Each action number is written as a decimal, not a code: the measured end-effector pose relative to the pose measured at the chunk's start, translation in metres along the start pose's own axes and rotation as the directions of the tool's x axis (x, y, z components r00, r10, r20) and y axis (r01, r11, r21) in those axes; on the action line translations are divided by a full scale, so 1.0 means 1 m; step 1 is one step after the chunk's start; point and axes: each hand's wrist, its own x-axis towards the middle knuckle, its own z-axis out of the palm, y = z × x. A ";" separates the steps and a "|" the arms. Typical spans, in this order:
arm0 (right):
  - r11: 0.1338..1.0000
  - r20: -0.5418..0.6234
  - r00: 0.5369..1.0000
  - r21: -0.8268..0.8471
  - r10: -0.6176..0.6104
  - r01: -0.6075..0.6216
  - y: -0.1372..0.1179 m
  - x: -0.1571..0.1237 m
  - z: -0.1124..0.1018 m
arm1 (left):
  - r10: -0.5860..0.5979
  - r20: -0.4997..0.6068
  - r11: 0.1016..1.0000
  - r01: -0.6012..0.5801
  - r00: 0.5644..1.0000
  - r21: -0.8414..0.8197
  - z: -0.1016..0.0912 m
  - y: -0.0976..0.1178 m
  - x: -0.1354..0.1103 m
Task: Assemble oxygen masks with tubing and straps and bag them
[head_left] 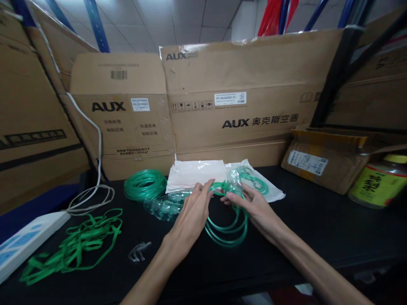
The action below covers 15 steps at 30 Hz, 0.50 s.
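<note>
A looped length of green tubing (pixel 227 242) hangs in front of me above the black table, with a clear plastic mask (pixel 234 181) at its top. My right hand (pixel 249 201) is closed around the gathered tubing just under the mask. From the left, my left hand (pixel 193 209) reaches to the same bundle, its fingers closed at the green tubing; the exact contact is partly hidden. Beside my left hand lie several clear green-tinted masks (pixel 168 206). Behind my hands, a white bag (pixel 275 194) has another coil of green tubing (pixel 254 180) on it.
A thick green tubing coil (pixel 144 185) and stacked white bags (pixel 193 171) lie at the back. Green straps (pixel 85 243), small clear tubes (pixel 139 251) and a power strip (pixel 32 239) are at left. A cardboard box (pixel 324 159) and a jar (pixel 380 182) stand right.
</note>
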 end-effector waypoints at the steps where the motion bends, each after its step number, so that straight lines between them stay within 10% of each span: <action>1: 1.000 0.023 1.000 0.019 0.000 0.000 -0.001 0.005 -0.001 | -0.007 -0.013 1.000 0.007 1.000 -0.014 0.000 0.000 0.001; 15: 0.930 0.121 0.982 0.322 0.144 -0.176 0.001 0.004 -0.002 | -0.164 -0.074 0.961 0.142 0.984 -0.236 0.004 0.007 -0.002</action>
